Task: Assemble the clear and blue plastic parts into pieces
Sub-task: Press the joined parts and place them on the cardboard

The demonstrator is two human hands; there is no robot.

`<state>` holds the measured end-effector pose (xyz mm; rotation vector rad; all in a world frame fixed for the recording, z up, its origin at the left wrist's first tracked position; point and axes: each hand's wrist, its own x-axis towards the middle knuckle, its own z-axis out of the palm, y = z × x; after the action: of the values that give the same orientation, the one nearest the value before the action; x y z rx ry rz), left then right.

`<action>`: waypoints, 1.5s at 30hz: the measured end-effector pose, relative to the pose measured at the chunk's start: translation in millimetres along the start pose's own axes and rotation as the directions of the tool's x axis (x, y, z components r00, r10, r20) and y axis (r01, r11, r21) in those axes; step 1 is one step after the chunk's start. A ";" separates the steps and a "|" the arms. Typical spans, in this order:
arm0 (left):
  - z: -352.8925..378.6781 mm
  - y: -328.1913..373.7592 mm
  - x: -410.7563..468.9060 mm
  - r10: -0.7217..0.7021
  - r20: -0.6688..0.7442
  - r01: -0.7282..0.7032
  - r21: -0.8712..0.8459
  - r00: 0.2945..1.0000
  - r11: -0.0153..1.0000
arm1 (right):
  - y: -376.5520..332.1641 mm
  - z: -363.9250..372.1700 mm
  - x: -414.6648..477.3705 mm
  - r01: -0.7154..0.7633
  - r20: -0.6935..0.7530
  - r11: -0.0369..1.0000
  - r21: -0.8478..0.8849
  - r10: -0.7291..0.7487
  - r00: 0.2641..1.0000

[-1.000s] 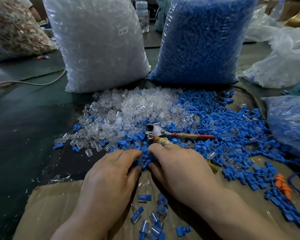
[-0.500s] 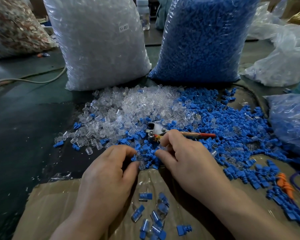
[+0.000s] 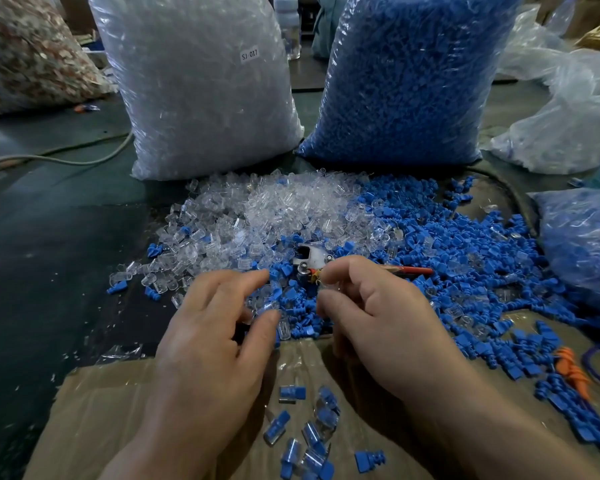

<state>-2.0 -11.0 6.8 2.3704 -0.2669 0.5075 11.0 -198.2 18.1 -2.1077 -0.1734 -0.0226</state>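
Note:
A heap of clear plastic parts (image 3: 274,216) lies mid-table and merges on its right into a wide spread of blue parts (image 3: 447,244). My left hand (image 3: 215,334) hovers over the near edge of the heap, its curled fingers and thumb pinching a small clear part (image 3: 267,307). Just to the right, my right hand (image 3: 371,317) pinches another small clear part (image 3: 326,286) between thumb and forefinger. Several assembled clear-and-blue pieces (image 3: 312,434) lie on the cardboard (image 3: 118,410) between my wrists.
A tool with a white metal head (image 3: 309,258) and red handle (image 3: 413,270) lies in the parts beyond my right hand. Behind stand a big bag of clear parts (image 3: 201,81) and one of blue parts (image 3: 406,74). A smaller blue-filled bag (image 3: 586,237) sits right, an orange part (image 3: 572,372) near it.
Both hands have lifted out of the blue parts and drawn apart. Each came up with a small part pinched in its fingertips.

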 end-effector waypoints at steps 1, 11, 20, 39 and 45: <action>-0.8 2.6 -1.3 0.033 0.002 -0.033 -0.025 0.999 0.999 | -2.3 -0.4 -0.9 -0.011 0.028 0.999 0.043 0.009 1.000; -0.4 11.0 -3.7 0.106 0.038 -0.100 -0.126 0.994 0.987 | -14.5 -1.1 -9.4 0.106 0.196 0.994 -0.028 -0.098 0.976; 0.9 1.6 -4.3 -0.289 -0.058 0.253 -0.343 0.956 0.905 | -7.7 -3.6 -8.6 0.160 0.150 0.819 -0.552 -0.092 0.984; -2.5 -2.8 -6.1 -0.261 0.088 0.259 0.027 0.961 0.965 | -7.6 14.1 -5.9 0.275 0.282 0.701 -0.657 -0.110 0.953; -1.3 3.3 -6.4 -0.197 0.145 0.209 -0.071 0.970 0.975 | -7.9 16.0 -3.2 0.253 0.270 0.717 -0.650 -0.094 0.958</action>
<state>-9.2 -12.2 6.9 2.3196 -0.1030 0.2322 6.0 -180.8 16.2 -2.8290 -0.5761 0.0414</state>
